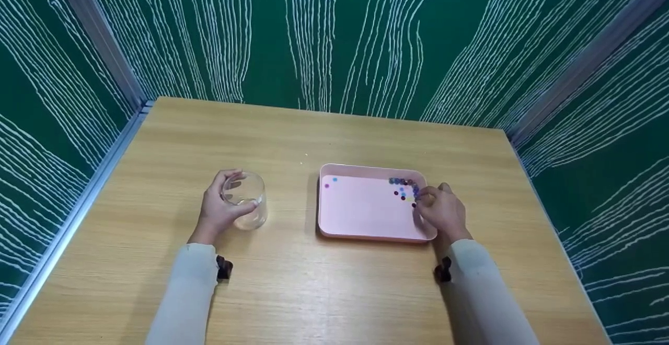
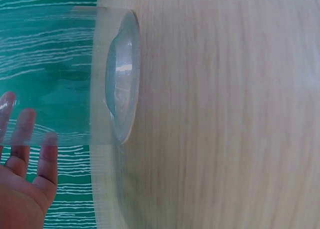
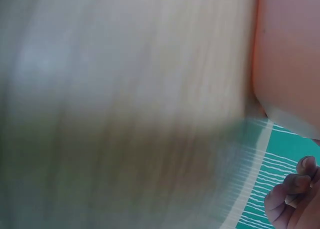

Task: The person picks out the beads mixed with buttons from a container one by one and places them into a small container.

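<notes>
My left hand (image 1: pixel 217 209) grips a clear drinking glass (image 1: pixel 252 217) that stands upright on the table left of the tray. The left wrist view shows the glass's thick base (image 2: pixel 124 84) on the wood and fingers (image 2: pixel 47 164) along its side. My right hand (image 1: pixel 443 211) reaches over the right rim of a shallow pink tray (image 1: pixel 366 206), its fingertips among small coloured beads (image 1: pixel 401 182) at the back right corner. In the right wrist view its fingers (image 3: pixel 295 184) are bent beside the tray wall (image 3: pixel 287 64); I cannot tell whether they pinch a bead.
A blue bead (image 1: pixel 335 180) and a magenta bead (image 1: pixel 327 185) lie apart at the tray's back left. Tiny pale specks (image 1: pixel 306 154) dot the wooden table (image 1: pixel 292 292) behind the tray. Green panels with white wavy lines (image 1: pixel 272 36) enclose the table's back and sides.
</notes>
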A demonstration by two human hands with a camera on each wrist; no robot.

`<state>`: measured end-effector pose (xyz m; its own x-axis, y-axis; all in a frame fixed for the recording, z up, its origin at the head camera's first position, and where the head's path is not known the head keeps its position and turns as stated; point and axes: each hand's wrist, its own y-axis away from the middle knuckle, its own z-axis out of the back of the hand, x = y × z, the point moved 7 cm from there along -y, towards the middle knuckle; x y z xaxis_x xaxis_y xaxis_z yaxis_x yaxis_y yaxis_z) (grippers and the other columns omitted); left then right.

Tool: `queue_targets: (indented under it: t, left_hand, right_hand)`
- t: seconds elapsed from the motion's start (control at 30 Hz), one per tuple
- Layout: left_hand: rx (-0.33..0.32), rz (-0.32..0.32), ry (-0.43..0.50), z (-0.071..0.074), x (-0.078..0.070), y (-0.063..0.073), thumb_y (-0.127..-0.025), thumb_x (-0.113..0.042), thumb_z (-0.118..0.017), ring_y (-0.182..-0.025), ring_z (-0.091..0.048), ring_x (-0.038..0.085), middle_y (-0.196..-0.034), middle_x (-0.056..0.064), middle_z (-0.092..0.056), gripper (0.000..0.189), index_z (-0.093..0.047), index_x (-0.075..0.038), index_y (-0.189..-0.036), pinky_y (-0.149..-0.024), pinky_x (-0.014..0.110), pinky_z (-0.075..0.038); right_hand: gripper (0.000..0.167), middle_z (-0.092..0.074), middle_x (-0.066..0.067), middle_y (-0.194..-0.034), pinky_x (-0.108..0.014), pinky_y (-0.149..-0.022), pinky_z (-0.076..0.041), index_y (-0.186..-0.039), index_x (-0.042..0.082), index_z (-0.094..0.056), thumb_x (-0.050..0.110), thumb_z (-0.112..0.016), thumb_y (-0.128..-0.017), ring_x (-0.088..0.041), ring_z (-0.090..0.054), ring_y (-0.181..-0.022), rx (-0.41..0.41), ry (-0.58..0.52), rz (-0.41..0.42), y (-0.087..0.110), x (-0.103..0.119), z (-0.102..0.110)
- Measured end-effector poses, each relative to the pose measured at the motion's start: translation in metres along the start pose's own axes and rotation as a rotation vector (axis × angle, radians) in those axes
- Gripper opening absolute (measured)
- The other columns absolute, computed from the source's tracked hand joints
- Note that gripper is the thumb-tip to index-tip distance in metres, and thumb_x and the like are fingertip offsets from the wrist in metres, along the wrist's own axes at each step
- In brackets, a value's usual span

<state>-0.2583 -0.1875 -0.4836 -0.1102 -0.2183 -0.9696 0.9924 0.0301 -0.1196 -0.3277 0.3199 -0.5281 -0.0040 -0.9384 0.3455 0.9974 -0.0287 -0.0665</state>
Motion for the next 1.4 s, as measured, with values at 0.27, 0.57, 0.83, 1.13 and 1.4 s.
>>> queue_targets:
  t: [0.27,0.57,0.83,1.13,1.4]
  left_hand:
    - [-0.011,-0.004,-0.003,0.0,0.029,-0.01,-0.07,-0.012,-0.084,-0.13,-0.044,0.038,-0.134,0.008,-0.055,0.072,-0.046,-0.013,-0.131,-0.105,0.058,-0.03]
    - [-0.01,-0.015,-0.032,0.0,0.03,-0.01,-0.068,-0.017,-0.086,-0.128,-0.046,0.037,-0.132,0.005,-0.056,0.072,-0.046,-0.016,-0.128,-0.103,0.056,-0.033]
    - [0.012,-0.004,-0.032,0.0,0.031,-0.01,-0.068,-0.016,-0.085,-0.13,-0.044,0.037,-0.136,0.012,-0.054,0.076,-0.043,-0.013,-0.132,-0.104,0.054,-0.032]
    - [0.007,-0.023,-0.034,0.0,0.029,-0.012,-0.068,-0.012,-0.084,-0.129,-0.044,0.038,-0.137,0.017,-0.052,0.075,-0.043,-0.012,-0.131,-0.103,0.053,-0.032]
    - [0.0,-0.028,-0.034,-0.001,0.027,-0.011,-0.07,-0.012,-0.082,-0.129,-0.044,0.038,-0.135,0.012,-0.053,0.071,-0.044,-0.014,-0.13,-0.102,0.049,-0.031]
  right_hand:
    - [0.024,-0.051,-0.004,-0.093,-0.038,-0.062,-0.044,-0.101,0.022,-0.07,0.032,-0.062,-0.08,-0.025,-0.056,-0.072,-0.023,0.01,0.025,0.001,0.001,-0.001]
    - [0.02,-0.052,-0.004,-0.092,-0.038,-0.059,-0.043,-0.096,0.022,-0.071,0.029,-0.062,-0.079,-0.024,-0.057,-0.07,-0.047,0.008,0.034,0.003,0.001,-0.001]
    - [0.019,-0.053,-0.006,-0.093,-0.034,-0.055,-0.04,-0.095,0.021,-0.071,0.028,-0.061,-0.079,-0.024,-0.056,-0.069,-0.037,0.036,0.027,0.003,0.003,0.0]
    - [0.019,-0.052,-0.006,-0.091,-0.032,-0.056,-0.039,-0.094,0.021,-0.071,0.025,-0.058,-0.08,-0.024,-0.054,-0.071,-0.035,0.049,0.017,0.0,0.003,0.0]
    - [0.023,-0.052,-0.006,-0.091,-0.039,-0.062,-0.045,-0.097,0.022,-0.07,0.027,-0.061,-0.077,-0.026,-0.057,-0.072,-0.022,0.053,0.009,0.0,0.001,-0.002]
